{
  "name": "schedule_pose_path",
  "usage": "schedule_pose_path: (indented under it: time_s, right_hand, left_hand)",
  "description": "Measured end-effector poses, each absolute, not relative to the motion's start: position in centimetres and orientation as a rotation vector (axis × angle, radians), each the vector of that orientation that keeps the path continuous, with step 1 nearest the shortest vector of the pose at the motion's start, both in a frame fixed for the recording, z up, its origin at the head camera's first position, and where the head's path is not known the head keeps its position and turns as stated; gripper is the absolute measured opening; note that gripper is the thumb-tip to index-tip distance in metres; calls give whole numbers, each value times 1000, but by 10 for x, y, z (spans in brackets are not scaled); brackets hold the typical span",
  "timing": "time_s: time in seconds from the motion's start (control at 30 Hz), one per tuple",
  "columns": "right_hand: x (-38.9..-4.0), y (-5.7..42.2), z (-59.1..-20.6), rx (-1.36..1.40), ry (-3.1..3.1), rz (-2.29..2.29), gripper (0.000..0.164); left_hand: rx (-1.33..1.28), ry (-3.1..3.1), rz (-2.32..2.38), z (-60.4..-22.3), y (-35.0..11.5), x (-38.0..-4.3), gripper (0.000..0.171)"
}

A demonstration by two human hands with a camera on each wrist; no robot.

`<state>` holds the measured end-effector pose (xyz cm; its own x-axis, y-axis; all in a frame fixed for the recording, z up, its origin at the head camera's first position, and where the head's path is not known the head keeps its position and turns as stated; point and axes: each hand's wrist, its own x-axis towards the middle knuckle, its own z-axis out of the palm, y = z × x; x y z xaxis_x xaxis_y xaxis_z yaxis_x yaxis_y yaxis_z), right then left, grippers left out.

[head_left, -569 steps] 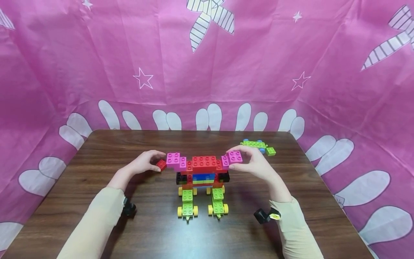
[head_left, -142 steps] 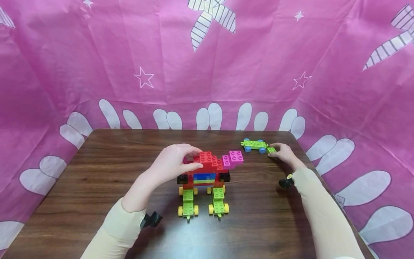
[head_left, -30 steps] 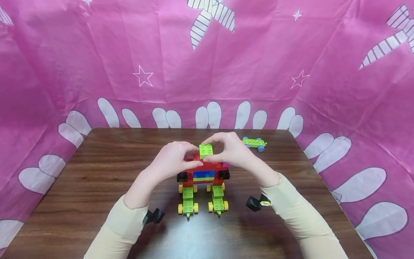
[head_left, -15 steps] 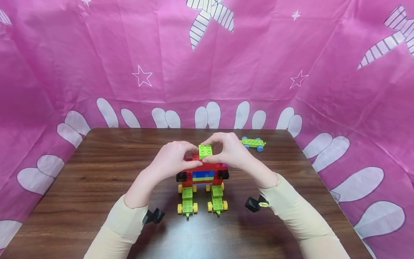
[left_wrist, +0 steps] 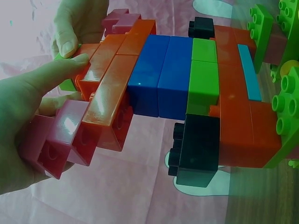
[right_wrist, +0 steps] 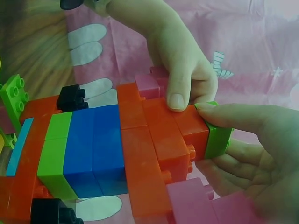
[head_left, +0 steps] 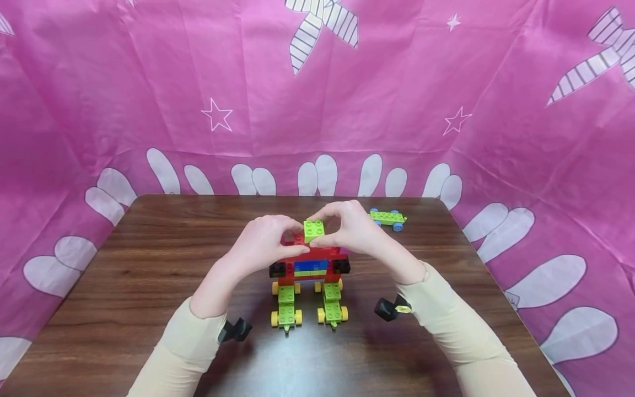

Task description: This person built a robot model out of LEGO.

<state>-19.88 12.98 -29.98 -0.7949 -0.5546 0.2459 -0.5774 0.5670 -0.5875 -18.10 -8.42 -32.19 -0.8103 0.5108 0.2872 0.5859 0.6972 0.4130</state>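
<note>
In mid-table stands a toy-brick figure: a blue and lime middle [head_left: 310,266], red bricks above and below it, black bricks at the sides, green wheeled bases [head_left: 286,310] as feet. A lime-green brick [head_left: 313,230] sits on its very top, flush against the red brick under it [right_wrist: 192,126] in the right wrist view. My right hand [head_left: 354,231] pinches the green brick between thumb and fingers. My left hand [head_left: 263,242] grips the red bricks just below, its thumb across their front. A pink stepped arm [left_wrist: 65,130] lies by my left palm, mostly hidden in the head view.
A lime-green wheeled base [head_left: 388,217] with blue wheels stands at the back right of the dark wooden table [head_left: 149,264]. A pink patterned cloth [head_left: 387,99] hangs behind and around the table.
My right hand has left the pink arm, picked up the green brick at the back right and brought it onto the figure. My left hand moved from the left side to the top red bricks.
</note>
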Motion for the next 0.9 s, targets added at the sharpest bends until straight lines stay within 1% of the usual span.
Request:
schedule_pose_path:
  time_s: [0.43,0.9]
  right_hand:
    - [-197,127,-300,938,-2776,1005,38]
    - [-195,126,-300,961,-2748,973,39]
  left_hand:
    - [-894,-2754,-735,-323,-84,-182,35]
    - [-890,-2753,-725,-323,-84,-183,34]
